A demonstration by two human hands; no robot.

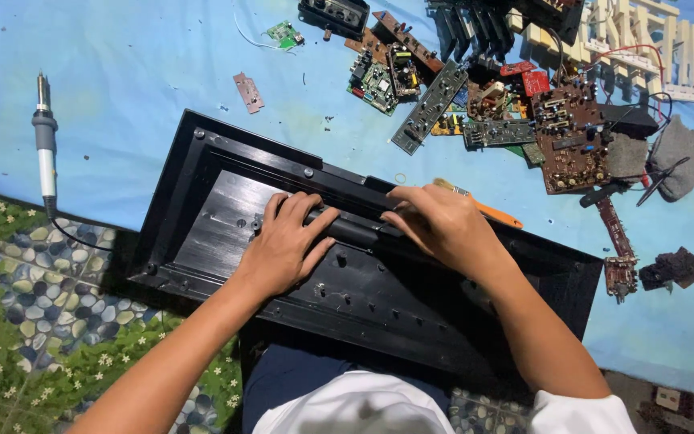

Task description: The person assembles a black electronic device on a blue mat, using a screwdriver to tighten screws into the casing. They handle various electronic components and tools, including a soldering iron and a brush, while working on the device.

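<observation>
Palm-down, left hand (287, 241) fingers curled on black casing (202, 233); right hand (435, 223) arched, fingertips pressed together on it

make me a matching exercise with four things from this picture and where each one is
Things:
1. soldering iron
2. left hand
3. brown circuit board
4. white piano keys

Places:
A. top right corner of the blue sheet
B. far left, lying alone on the blue sheet
C. on the black casing, fingers curled over its middle bar
D. right of centre, among the loose boards

Pairs: 1-B, 2-C, 3-D, 4-A
</observation>
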